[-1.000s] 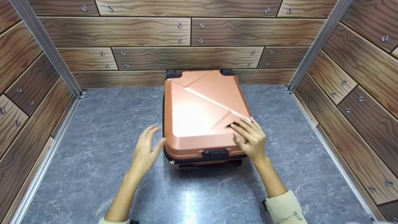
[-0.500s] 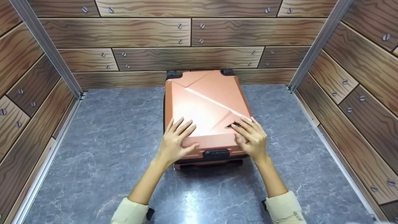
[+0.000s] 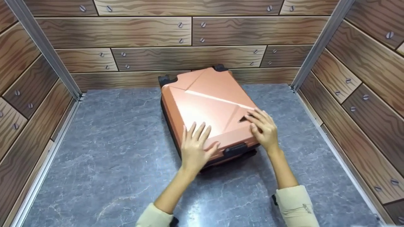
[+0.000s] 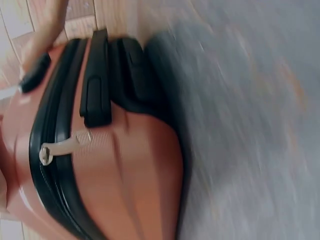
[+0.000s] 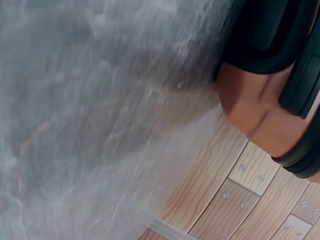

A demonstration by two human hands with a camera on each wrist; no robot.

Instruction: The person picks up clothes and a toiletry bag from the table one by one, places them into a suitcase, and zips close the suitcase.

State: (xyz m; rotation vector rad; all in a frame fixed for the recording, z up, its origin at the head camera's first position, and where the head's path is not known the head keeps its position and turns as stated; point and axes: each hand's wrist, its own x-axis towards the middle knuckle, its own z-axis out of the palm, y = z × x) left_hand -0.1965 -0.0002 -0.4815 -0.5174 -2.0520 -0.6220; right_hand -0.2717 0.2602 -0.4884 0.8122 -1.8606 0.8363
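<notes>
An orange suitcase (image 3: 208,107) lies flat on the grey floor (image 3: 110,157), skewed, its wheels near the wood-patterned back wall (image 3: 189,31). The left hand (image 3: 195,148) presses flat, fingers spread, on the lid's near corner. The right hand (image 3: 263,129) rests loosely curved over the right edge, gripping nothing, apparently steadying the case. Its black handle (image 3: 235,149) sits between them.

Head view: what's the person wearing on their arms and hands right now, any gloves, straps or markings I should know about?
No gloves: the left hand and right hand are bare. Both forearms are bare up to pale cream sleeves pushed back from the wrists. A dark strap or device peeks out at each cuff. Small faint marking on the right sleeve, unreadable.
</notes>
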